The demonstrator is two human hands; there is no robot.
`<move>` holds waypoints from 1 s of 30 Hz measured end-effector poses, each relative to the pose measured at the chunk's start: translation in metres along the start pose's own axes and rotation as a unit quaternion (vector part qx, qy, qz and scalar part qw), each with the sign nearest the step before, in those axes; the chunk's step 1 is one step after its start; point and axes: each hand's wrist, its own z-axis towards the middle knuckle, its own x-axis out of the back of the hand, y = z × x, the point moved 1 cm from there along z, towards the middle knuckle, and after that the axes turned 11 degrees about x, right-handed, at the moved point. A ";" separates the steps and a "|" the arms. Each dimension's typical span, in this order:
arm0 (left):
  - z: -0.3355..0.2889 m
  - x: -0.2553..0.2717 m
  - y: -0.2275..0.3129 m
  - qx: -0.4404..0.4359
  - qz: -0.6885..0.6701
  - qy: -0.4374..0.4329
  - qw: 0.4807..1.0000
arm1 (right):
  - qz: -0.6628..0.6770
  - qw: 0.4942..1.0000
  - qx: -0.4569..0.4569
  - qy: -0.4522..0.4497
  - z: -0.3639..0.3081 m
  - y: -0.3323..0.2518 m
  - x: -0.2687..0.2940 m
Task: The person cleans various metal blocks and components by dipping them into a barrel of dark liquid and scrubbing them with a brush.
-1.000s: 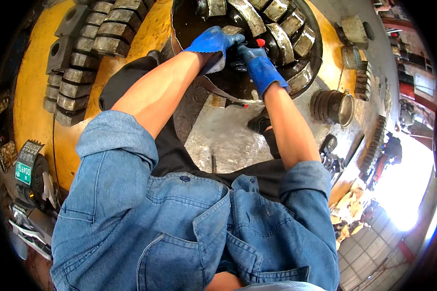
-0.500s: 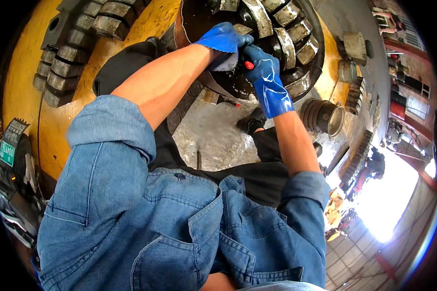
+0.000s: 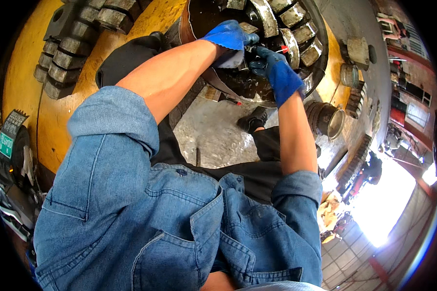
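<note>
Both my hands wear blue rubber gloves over a large round metal tub (image 3: 320, 48) wet with dark liquid. My left hand (image 3: 230, 38) is closed near the tub's middle, its fingertips beside a small metal part that I cannot make out. Close to its right, my right hand (image 3: 276, 65) is closed around a thin tool with a red end (image 3: 283, 49); the tool's other end is hidden. Curved, blocky metal segments (image 3: 303, 34) lie in the tub, glossy with the liquid. A metal ring piece (image 3: 264, 17) stands just beyond my fingers.
Stacked blocky metal segments (image 3: 68, 65) stand on the yellow surface (image 3: 22, 72) at left. A red-tipped tool (image 3: 228, 101) lies below the tub's near edge. Ring-shaped metal parts (image 3: 327, 119) sit at right. A parked motorbike (image 3: 17, 160) is at far left.
My right hand has turned and shifted right, and the tool's red end has swung up and to the right. My left hand stays almost in place.
</note>
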 end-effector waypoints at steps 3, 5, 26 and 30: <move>0.013 -0.014 -0.018 0.106 -0.159 -0.021 0.981 | -0.235 0.965 0.109 0.044 0.006 -0.003 -0.008; 0.017 -0.008 -0.010 0.140 -0.249 -0.050 0.957 | -0.406 0.895 0.173 0.073 -0.010 -0.013 -0.016; 0.009 -0.012 -0.017 0.082 -0.254 0.003 0.964 | -0.269 0.943 0.187 -0.060 -0.027 -0.027 -0.024; 0.018 -0.015 -0.010 -0.159 -0.012 0.137 0.978 | -0.406 0.764 0.493 -0.090 0.011 0.054 0.007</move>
